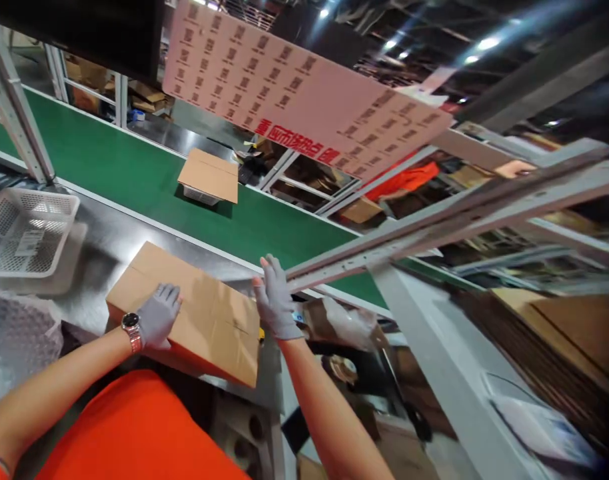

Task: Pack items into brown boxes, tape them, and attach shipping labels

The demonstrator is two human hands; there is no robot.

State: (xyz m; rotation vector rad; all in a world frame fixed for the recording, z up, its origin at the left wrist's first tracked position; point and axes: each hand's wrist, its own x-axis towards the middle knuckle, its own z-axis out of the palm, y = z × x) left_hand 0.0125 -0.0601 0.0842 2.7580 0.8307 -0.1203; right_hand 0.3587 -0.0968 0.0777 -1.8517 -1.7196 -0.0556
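- Two hands in grey gloves touch one brown box (194,313) at the surface's front edge.
- Left hand (158,317) lies flat and open on top.
- Right hand (276,300) is open, fingers spread, against the box's right end.

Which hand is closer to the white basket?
Left. The left hand lies flat on the cardboard box, on the side toward the white basket. The right hand is at the box's far end, farther away.
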